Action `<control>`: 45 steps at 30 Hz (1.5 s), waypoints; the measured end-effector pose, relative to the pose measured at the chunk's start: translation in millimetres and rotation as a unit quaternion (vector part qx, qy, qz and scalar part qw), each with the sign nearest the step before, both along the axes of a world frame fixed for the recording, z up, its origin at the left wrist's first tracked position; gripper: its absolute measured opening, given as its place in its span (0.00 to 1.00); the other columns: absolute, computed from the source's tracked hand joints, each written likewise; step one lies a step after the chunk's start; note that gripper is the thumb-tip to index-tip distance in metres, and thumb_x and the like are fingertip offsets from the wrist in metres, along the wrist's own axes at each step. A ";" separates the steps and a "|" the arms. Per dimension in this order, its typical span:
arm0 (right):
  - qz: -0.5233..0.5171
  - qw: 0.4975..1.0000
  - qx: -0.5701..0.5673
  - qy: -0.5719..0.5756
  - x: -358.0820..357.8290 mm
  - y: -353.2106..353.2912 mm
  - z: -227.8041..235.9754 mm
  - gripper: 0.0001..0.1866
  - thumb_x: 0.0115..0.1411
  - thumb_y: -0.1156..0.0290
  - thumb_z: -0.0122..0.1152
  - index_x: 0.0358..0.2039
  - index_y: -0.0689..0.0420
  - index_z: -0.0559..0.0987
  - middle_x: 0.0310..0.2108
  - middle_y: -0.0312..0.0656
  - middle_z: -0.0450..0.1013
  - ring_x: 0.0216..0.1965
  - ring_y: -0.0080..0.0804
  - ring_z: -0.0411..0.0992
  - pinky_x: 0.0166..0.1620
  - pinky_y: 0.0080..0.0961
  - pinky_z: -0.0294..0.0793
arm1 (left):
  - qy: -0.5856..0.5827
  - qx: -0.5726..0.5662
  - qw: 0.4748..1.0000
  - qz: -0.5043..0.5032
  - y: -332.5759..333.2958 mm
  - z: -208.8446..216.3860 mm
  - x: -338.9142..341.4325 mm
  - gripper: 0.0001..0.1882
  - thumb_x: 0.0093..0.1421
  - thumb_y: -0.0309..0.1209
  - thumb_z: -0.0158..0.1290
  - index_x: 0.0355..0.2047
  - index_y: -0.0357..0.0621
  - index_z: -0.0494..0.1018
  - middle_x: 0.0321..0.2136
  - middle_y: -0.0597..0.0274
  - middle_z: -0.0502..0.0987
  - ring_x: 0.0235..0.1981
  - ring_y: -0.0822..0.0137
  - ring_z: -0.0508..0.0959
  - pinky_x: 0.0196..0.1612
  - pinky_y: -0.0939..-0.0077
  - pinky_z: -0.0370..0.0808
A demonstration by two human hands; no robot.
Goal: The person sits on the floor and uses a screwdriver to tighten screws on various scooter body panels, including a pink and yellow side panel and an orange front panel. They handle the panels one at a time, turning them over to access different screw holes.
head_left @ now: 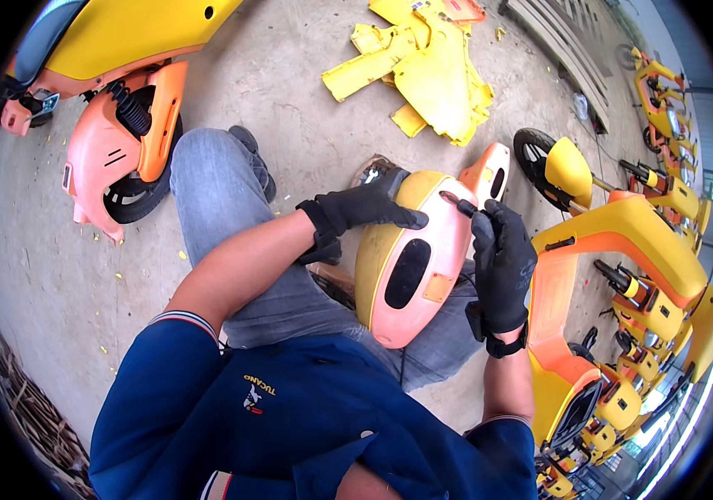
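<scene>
A rounded scooter body part (411, 283), yellow on the left and pink-orange on the right, rests upright against my lap. A black oval shows on its face. My left hand (377, 202), in a black glove, steadies it near the top with the thumb on the yellow side; its other fingers are partly hidden. On the right, my black-gloved right hand (505, 258) pinches a short black tool with a brownish tip (459, 203); its exact kind is unclear. The tip lies over the pink upper surface. A narrower pink piece (487, 169) with a dark oval stands just beyond.
Broken yellow panels (436, 71) lie heaped on the concrete ahead. An orange and yellow scooter (135, 142) stands at the left, and another (623, 242) is close on my right. Several more line the right wall. Long planks (561, 50) lie far right; thin sticks (35, 408) lie lower left.
</scene>
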State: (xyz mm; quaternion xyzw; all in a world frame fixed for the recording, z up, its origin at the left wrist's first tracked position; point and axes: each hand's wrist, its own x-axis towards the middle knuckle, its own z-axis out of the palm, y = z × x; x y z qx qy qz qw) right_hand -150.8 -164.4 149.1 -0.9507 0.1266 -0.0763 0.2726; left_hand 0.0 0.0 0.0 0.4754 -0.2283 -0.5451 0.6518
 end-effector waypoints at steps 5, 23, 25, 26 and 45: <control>0.036 0.996 -0.007 -0.083 12.0 13.9 9.1 0.17 0.62 0.80 0.62 0.52 0.62 0.75 0.42 0.51 0.75 0.42 0.48 0.75 0.46 0.35 0.76 | -0.005 0.000 1.000 0.014 -2.4 -6.9 1.1 0.45 0.56 0.36 0.70 0.67 0.38 0.58 0.55 0.58 0.73 0.52 0.70 0.74 0.53 0.74 0.75; 0.030 0.997 0.036 -0.059 11.8 8.9 11.9 0.15 0.62 0.78 0.63 0.50 0.61 0.78 0.41 0.47 0.75 0.38 0.41 0.78 0.43 0.33 0.77 | -0.020 0.012 1.000 0.003 -0.4 -4.6 1.0 0.46 0.55 0.41 0.71 0.66 0.38 0.58 0.54 0.58 0.72 0.53 0.69 0.72 0.55 0.73 0.74; 0.014 0.998 0.055 -0.035 10.9 7.7 12.2 0.15 0.62 0.78 0.63 0.50 0.61 0.78 0.41 0.47 0.75 0.38 0.40 0.77 0.42 0.32 0.77 | -0.019 0.017 1.000 0.001 -0.4 -2.9 1.2 0.46 0.55 0.41 0.71 0.66 0.37 0.58 0.54 0.58 0.72 0.54 0.69 0.72 0.55 0.73 0.74; 0.005 0.998 0.064 -0.022 10.5 7.1 12.3 0.15 0.62 0.78 0.63 0.49 0.61 0.78 0.41 0.47 0.75 0.37 0.40 0.77 0.42 0.32 0.78 | -0.019 0.019 1.000 0.000 -0.4 -2.2 1.2 0.46 0.55 0.41 0.71 0.66 0.37 0.58 0.54 0.57 0.72 0.54 0.69 0.72 0.55 0.73 0.74; -0.046 0.996 0.076 0.025 5.0 6.2 8.5 0.15 0.64 0.77 0.62 0.51 0.61 0.76 0.43 0.47 0.73 0.36 0.32 0.75 0.37 0.28 0.76 | -0.011 0.011 1.000 0.004 -2.5 -10.4 -1.6 0.44 0.56 0.36 0.70 0.67 0.39 0.59 0.52 0.60 0.75 0.49 0.72 0.76 0.49 0.76 0.78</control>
